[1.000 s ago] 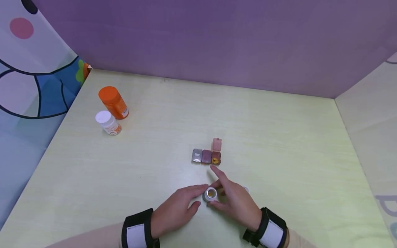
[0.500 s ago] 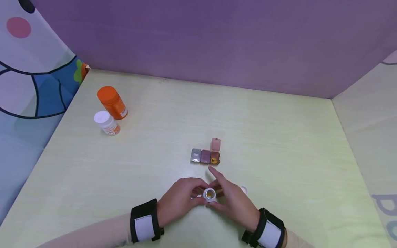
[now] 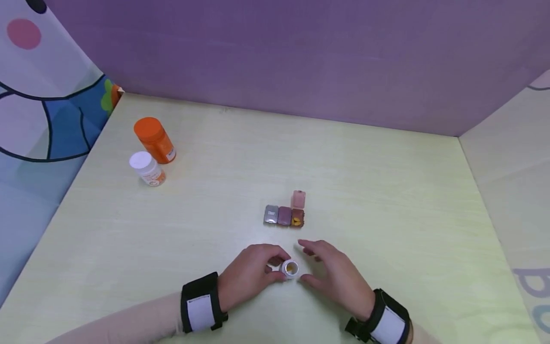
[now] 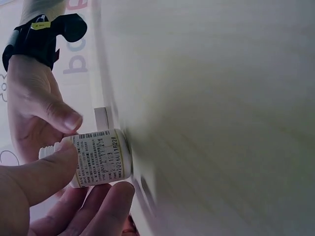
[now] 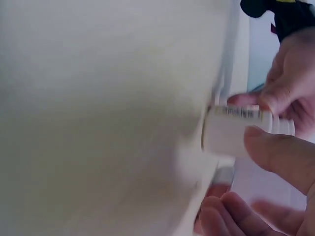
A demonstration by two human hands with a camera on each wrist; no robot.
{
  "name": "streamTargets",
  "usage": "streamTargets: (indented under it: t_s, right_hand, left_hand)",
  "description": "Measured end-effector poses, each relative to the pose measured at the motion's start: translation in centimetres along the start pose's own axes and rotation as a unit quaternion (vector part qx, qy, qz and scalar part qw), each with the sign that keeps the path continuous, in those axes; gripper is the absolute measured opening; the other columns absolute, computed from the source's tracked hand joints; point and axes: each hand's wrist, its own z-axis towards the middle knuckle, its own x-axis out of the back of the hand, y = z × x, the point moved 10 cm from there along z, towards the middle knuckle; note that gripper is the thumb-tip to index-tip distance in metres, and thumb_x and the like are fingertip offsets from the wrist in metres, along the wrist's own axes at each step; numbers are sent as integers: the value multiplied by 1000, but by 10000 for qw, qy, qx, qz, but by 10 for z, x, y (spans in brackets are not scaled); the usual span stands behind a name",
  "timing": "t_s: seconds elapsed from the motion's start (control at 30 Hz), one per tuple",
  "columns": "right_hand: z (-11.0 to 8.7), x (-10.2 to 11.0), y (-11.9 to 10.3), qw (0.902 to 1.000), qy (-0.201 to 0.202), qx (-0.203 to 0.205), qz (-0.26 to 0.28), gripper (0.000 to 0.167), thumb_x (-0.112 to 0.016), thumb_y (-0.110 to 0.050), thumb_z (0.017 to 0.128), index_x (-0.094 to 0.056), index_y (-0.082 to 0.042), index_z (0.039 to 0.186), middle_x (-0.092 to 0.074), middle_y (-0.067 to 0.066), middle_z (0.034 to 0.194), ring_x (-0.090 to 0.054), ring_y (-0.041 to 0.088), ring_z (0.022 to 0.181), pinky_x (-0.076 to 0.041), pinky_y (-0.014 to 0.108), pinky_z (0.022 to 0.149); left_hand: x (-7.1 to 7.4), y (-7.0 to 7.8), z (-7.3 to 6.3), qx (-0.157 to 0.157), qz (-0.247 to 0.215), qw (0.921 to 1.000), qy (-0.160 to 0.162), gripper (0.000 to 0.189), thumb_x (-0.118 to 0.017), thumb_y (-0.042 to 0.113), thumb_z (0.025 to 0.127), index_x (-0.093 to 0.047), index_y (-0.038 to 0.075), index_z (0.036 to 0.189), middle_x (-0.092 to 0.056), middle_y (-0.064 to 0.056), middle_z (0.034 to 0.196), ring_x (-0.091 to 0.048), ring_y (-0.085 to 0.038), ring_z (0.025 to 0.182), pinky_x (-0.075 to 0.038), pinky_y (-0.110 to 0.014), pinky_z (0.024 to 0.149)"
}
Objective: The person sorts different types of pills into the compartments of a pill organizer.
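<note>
An uncapped white pill bottle (image 3: 290,270) stands upright on the table, its mouth facing up with something yellowish inside. My left hand (image 3: 249,271) grips it from the left between thumb and fingers; printed text and a barcode show on the bottle's label (image 4: 101,157) in the left wrist view. Just to the right, my right hand (image 3: 337,274) is apart from the bottle, fingers spread and relaxed. Beyond the hands lies a small pill box (image 3: 284,216) with grey, purple and brown sections. Its pink lid (image 3: 299,199) is flipped back, and yellow pieces sit in the brown section.
An orange bottle (image 3: 156,142) and a white-capped bottle (image 3: 148,168) stand at the table's back left. In the left wrist view a white cap (image 4: 101,118) lies behind the pill bottle. A purple wall (image 3: 292,62) borders the back of the table.
My left hand has closed its fingers round the pill bottle. My right hand has let go of it and moved a little right. The white cap is now hidden from the head view.
</note>
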Motion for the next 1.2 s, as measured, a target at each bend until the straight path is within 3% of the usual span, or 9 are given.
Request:
streamTargets:
  t_s: [0.13,0.33,0.5,0.67,0.87,1.07,1.2]
  right_hand:
    - [-5,20,10,9991,298,137,-256,44,-90,-11,80,-74,-9,121,-69,-1,114,-65,16,100,-57,37,86]
    - [-15,39,32,9969,417,-65,-664,46,-94,-17,76,-75,-9,117,-67,-4,106,-61,13,95,-57,36,82]
    - [-19,37,47,9950,184,-291,-933,47,-96,-18,73,-74,-9,114,-65,-4,103,-59,12,92,-56,35,82]
    - [-20,34,52,9935,228,-254,-1089,38,-93,-9,74,-74,-10,106,-65,-3,101,-62,13,93,-57,36,83]
    - [-17,33,53,9980,138,-453,-427,33,-88,-4,81,-74,-11,110,-69,-6,100,-62,11,90,-56,32,77]
    - [-16,28,37,9994,291,146,140,36,-86,2,80,-75,-8,113,-66,-10,98,-60,8,84,-54,26,71]
    - [-15,25,26,9978,256,342,511,35,-85,2,82,-75,-7,115,-67,-5,104,-62,10,86,-57,26,73]
  left_hand:
    - [0,0,0,45,117,9999,-60,23,-83,9,88,-75,8,109,-74,1,103,-68,-16,96,-57,-29,82]
    - [0,1,-1,26,156,9999,-53,23,-83,9,87,-75,9,109,-74,2,103,-68,-17,97,-57,-29,82]
    - [1,1,-1,21,142,9999,-42,24,-83,9,87,-74,9,109,-74,2,104,-69,-18,98,-57,-30,83]
    - [0,-1,0,96,63,9999,-122,24,-83,8,87,-74,9,110,-74,1,105,-69,-18,99,-57,-31,85]
    - [0,-2,0,121,106,9998,-151,24,-83,10,88,-74,11,110,-73,3,105,-68,-17,99,-56,-32,86]
    - [0,-1,0,78,179,9997,-154,24,-83,10,88,-75,11,110,-73,4,104,-65,-16,97,-55,-32,85]
    - [0,-1,0,13,187,9997,-139,24,-83,11,88,-75,10,111,-72,5,104,-63,-16,95,-54,-33,85]
